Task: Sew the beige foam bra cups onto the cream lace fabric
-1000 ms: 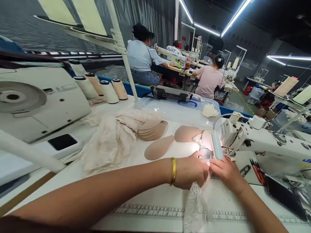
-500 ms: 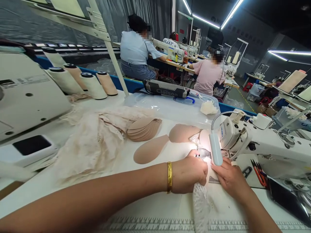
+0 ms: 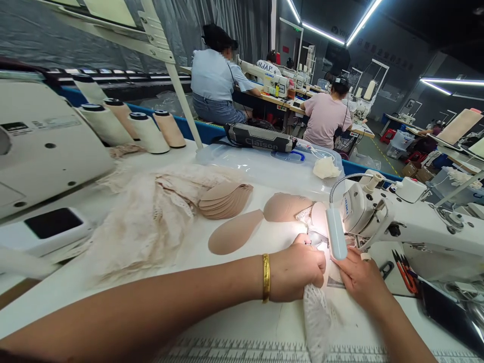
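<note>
At the far left stands a grey-white machine housing (image 3: 41, 146), smooth and boxy, with a dark phone-like slab (image 3: 53, 222) lying just near of it. Behind it is a row of thread cones (image 3: 147, 132), cream and tan. A crumpled heap of pale lace fabric (image 3: 151, 217) spreads over the white table (image 3: 242, 322), and beside it sits a fanned stack of beige foam cups (image 3: 225, 199), with a single flat cup (image 3: 234, 238) near of the stack and a domed cup (image 3: 286, 206) to its right. Further back a dark case reading "Claison" (image 3: 260, 138) rests on a clear plastic box lid (image 3: 264, 169).

The left hand (image 3: 298, 272), a gold bangle (image 3: 266, 277) on its wrist, is curled nearly shut with the fingers folded down, pinching a strip of white lace trim (image 3: 315, 317) that hangs toward the near edge of the table. The right hand (image 3: 359, 282) lies half open, fingers extended flat and pressing the same lace just beside the needle area, under a bright lamp (image 3: 336, 233); glare there makes the exact grip hard to tell. The white sewing machine (image 3: 416, 227) fills the right side, and printed ruler marks (image 3: 227, 355) run along the table's near edge.

Far back, a machine carries blue lettering that looks like "JUKI" (image 3: 271, 76), beside seated people.
</note>
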Action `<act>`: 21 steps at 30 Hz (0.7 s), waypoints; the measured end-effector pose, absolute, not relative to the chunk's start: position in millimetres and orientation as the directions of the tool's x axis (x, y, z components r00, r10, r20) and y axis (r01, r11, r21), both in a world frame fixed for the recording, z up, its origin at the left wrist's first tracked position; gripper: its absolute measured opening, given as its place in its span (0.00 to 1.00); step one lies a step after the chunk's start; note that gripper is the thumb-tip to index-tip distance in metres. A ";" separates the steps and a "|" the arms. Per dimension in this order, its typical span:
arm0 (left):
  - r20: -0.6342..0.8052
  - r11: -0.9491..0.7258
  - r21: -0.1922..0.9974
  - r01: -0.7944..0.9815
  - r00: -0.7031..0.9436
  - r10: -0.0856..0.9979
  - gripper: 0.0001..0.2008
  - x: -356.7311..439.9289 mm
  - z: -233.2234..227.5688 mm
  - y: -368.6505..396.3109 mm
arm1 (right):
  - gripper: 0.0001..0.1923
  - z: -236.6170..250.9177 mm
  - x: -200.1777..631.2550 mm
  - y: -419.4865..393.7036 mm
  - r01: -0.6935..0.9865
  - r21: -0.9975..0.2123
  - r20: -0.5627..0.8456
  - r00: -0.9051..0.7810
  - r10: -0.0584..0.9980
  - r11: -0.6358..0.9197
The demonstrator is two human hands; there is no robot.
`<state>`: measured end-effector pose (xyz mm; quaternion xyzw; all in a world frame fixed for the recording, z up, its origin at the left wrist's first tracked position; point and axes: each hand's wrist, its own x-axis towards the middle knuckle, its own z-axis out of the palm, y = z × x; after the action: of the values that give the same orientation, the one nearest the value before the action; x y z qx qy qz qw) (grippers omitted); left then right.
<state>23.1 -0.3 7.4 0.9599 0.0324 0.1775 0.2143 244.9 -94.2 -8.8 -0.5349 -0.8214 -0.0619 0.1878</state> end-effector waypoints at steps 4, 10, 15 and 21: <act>0.341 -0.909 0.416 -0.023 0.931 0.133 0.05 22.2 8.6 2.4 | 0.21 -10.7 246.4 -94.7 0.908 -0.071 0.361 -0.362 0.859 0.412; 0.334 -0.921 0.388 -0.023 0.935 0.117 0.09 24.6 17.5 10.6 | 0.21 -12.9 247.4 -95.3 0.914 -0.039 0.383 -0.359 0.851 0.403; 0.368 -0.891 0.453 -0.033 0.917 0.153 0.10 28.4 18.7 20.8 | 0.20 -11.6 247.4 -95.4 0.905 -0.054 0.398 -0.368 0.841 0.422; 0.384 -0.896 0.440 -0.054 0.914 0.134 0.10 27.1 18.2 21.3 | 0.17 3.6 242.0 -99.9 0.817 -0.143 0.365 -0.481 0.797 0.558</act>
<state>27.1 21.3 18.2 0.9515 0.0209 0.2069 0.2268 242.0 -99.9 3.6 -0.4693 -0.8600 -0.0252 0.1987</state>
